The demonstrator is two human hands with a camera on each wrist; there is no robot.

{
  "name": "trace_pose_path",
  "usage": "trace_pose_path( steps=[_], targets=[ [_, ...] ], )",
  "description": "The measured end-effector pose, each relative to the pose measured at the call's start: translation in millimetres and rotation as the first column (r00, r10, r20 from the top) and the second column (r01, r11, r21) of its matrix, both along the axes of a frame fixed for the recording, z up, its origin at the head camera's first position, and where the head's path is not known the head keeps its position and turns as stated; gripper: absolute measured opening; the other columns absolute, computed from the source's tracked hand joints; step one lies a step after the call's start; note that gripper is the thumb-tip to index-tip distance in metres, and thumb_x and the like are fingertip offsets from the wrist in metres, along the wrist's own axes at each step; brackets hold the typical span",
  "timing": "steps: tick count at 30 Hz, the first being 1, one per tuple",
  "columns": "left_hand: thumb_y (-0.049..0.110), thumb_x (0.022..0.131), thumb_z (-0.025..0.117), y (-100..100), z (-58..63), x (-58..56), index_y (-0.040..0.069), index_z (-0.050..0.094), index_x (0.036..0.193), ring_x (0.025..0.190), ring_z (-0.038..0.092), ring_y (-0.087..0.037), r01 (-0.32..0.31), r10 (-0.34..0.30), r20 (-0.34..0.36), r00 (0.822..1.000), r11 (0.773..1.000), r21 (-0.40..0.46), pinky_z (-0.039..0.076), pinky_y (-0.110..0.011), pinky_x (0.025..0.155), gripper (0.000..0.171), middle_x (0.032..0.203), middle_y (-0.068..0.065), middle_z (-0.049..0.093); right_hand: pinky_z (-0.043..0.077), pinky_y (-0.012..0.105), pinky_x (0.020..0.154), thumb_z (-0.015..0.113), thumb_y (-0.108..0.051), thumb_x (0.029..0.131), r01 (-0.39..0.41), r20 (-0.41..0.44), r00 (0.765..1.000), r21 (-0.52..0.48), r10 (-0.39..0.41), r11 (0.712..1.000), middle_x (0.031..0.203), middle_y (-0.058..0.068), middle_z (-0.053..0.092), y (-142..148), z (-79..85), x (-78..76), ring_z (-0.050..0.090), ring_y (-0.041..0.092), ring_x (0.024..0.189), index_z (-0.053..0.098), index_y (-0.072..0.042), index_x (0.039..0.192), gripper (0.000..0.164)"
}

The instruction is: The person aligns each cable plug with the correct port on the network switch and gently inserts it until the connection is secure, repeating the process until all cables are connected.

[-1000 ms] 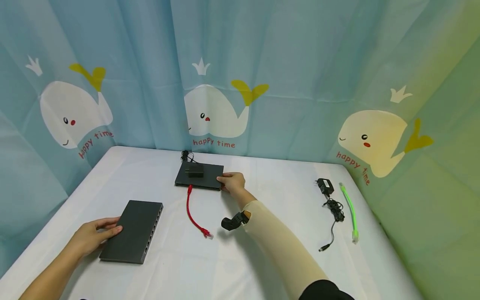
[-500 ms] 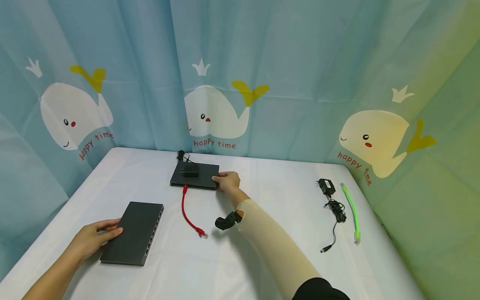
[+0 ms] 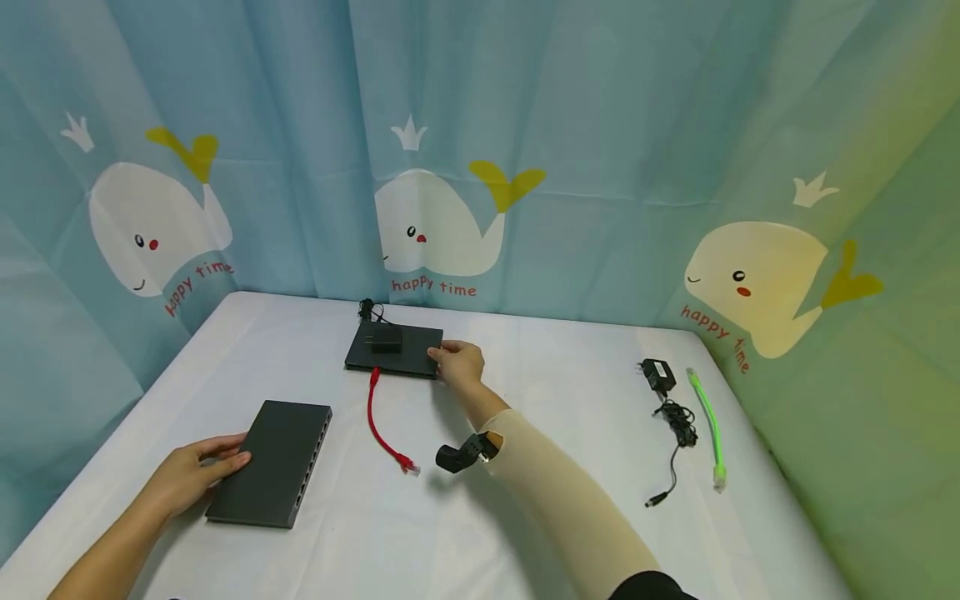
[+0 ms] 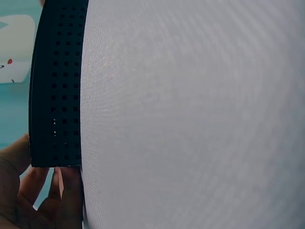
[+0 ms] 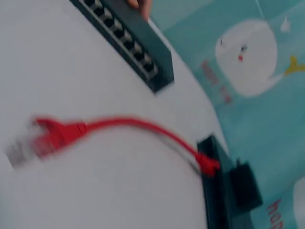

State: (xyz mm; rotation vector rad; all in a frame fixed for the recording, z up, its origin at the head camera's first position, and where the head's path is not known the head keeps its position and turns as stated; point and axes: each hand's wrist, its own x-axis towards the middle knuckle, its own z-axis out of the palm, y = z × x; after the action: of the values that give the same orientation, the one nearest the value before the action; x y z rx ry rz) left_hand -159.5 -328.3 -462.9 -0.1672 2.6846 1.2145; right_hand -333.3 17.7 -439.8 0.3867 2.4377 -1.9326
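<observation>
"Hands?"
"I see left hand (image 3: 183, 479) gripping near box (image 3: 270, 463), near left; right hand (image 3: 460, 362) pinching far box (image 3: 417, 354), far left of centre."
"Risk?"
"Tilting far box could slide adapter (image 3: 386, 337) off, I judge."
"Axes?"
"Near box: near–far, ports (image 5: 123, 40) facing right. Far box: left–right, red cable (image 3: 377, 423) off near edge."

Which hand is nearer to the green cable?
Right. The right hand holds the far black box, left of the green cable; the left hand holds the near black box, farther left.
</observation>
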Motion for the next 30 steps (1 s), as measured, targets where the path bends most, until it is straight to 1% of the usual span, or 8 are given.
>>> trace_pose_path(
  steps=[4,8,15,18,20,24,27,30],
  targets=[
    [0.039,0.098,0.062,0,1.8,-1.1,-0.010,0.044,0.142,0.101,0.065,-0.033,0.001,-0.001,0.004,1.000,1.000,0.004,0.060,-0.037,0.074,0.068,0.132,-0.036,0.051,0.050,0.018,0.064,0.078,-0.014,0.086,-0.026,-0.095,0.995,0.026,0.028,0.999,0.099,0.012,0.070,-8,7.6,17.2,0.061,0.013,0.082,0.071,0.002,0.113,0.032],
    [0.039,0.098,0.061,1,2.9,-2.0,-0.010,0.043,0.142,0.103,0.064,-0.036,0.008,-0.008,0.004,1.000,1.000,0.003,0.060,-0.038,0.075,0.068,0.132,-0.036,0.051,0.051,0.018,0.067,0.079,-0.014,0.085,-0.059,-0.122,0.991,0.026,0.062,0.998,0.098,0.011,0.071,-18,10.1,30.7,0.063,0.016,0.089,0.071,0.003,0.114,0.034],
    [0.039,0.098,0.062,2,2.3,-1.6,-0.010,0.044,0.141,0.104,0.064,-0.037,0.015,-0.015,-0.010,1.000,1.000,0.001,0.060,-0.036,0.075,0.068,0.131,-0.035,0.052,0.047,0.014,0.062,0.080,-0.015,0.084,-0.123,-0.082,0.989,-0.005,0.122,0.992,0.094,0.007,0.072,-32,11.0,47.0,0.060,0.010,0.082,0.073,0.001,0.112,0.033],
    [0.039,0.097,0.062,2,2.5,-1.4,-0.010,0.044,0.141,0.105,0.063,-0.038,0.014,-0.014,-0.011,1.000,1.000,-0.004,0.060,-0.037,0.076,0.068,0.132,-0.035,0.052,0.054,0.016,0.065,0.080,-0.013,0.083,-0.167,-0.059,0.985,-0.065,0.164,0.984,0.094,0.008,0.072,-39,10.8,53.9,0.060,0.007,0.078,0.072,0.002,0.114,0.035],
    [0.039,0.097,0.062,2,2.5,-1.4,-0.010,0.044,0.141,0.106,0.063,-0.039,0.013,-0.013,-0.011,1.000,1.000,-0.008,0.060,-0.037,0.076,0.068,0.132,-0.035,0.052,0.059,0.023,0.071,0.080,-0.012,0.083,-0.203,-0.044,0.979,-0.116,0.199,0.972,0.094,0.008,0.072,-44,10.1,59.5,0.063,0.008,0.078,0.070,0.003,0.116,0.038],
    [0.040,0.098,0.061,2,1.7,-1.2,-0.009,0.044,0.142,0.107,0.062,-0.039,0.005,-0.005,-0.003,1.000,1.000,-0.006,0.060,-0.038,0.076,0.069,0.133,-0.036,0.051,0.061,0.033,0.079,0.078,-0.011,0.085,-0.277,-0.021,0.960,-0.221,0.279,0.935,0.099,0.010,0.073,-55,5.9,71.7,0.072,0.024,0.088,0.066,0.006,0.121,0.042],
    [0.040,0.098,0.061,2,0.9,-0.4,-0.009,0.043,0.142,0.106,0.062,-0.038,0.001,0.000,0.006,1.000,1.000,-0.002,0.060,-0.037,0.076,0.069,0.133,-0.036,0.051,0.061,0.036,0.081,0.076,-0.009,0.086,-0.313,-0.005,0.945,-0.303,0.326,0.900,0.104,0.015,0.073,-64,2.3,81.6,0.071,0.033,0.099,0.062,0.009,0.124,0.044],
    [0.040,0.098,0.061,2,0.0,0.8,-0.009,0.043,0.142,0.106,0.062,-0.038,0.001,-0.001,0.006,1.000,1.000,-0.001,0.060,-0.037,0.076,0.068,0.133,-0.035,0.051,0.060,0.038,0.081,0.074,-0.005,0.086,-0.323,0.011,0.936,-0.372,0.352,0.870,0.109,0.017,0.072,-72,-0.3,91.0,0.069,0.037,0.103,0.059,0.012,0.126,0.046]
  ],
)
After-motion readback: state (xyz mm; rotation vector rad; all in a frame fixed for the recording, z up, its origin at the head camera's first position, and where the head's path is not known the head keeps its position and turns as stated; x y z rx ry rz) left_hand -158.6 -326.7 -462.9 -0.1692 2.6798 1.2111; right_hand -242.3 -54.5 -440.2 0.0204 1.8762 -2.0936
